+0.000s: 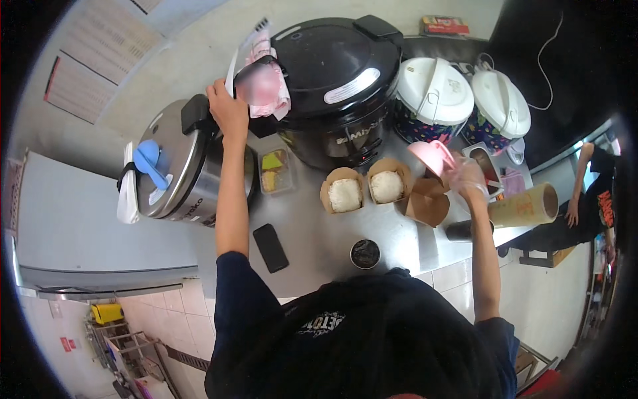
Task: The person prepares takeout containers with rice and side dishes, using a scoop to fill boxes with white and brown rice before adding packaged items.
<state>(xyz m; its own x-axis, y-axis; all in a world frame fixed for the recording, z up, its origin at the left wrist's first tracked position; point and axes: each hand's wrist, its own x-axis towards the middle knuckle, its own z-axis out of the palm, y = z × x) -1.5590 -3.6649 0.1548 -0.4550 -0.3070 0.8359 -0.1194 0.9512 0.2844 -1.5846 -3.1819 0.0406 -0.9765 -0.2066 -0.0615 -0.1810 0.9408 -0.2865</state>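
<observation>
My left hand (229, 107) is raised at a bundle of pink and white plastic packaging (271, 95) beside the large black rice cooker (339, 65); whether its fingers grip the bundle cannot be made out. On the right, my right hand (467, 177), in a clear plastic glove, holds a pink rice scoop (431, 155) above a brown paper box (427, 202) that stands with its flaps apart. Left of that box are two more paper boxes with white rice, one with a rice mound (387, 187) and one with a squarer rice portion (345, 195).
A steel rice cooker (184, 164) with a blue scoop (151, 162) on its lid stands left. A phone (270, 248), a dark round container (365, 254) and a plastic tub (275, 172) lie nearer. White-lidded pots (434, 90), a wrap roll (523, 205) and another person (588, 199) are right.
</observation>
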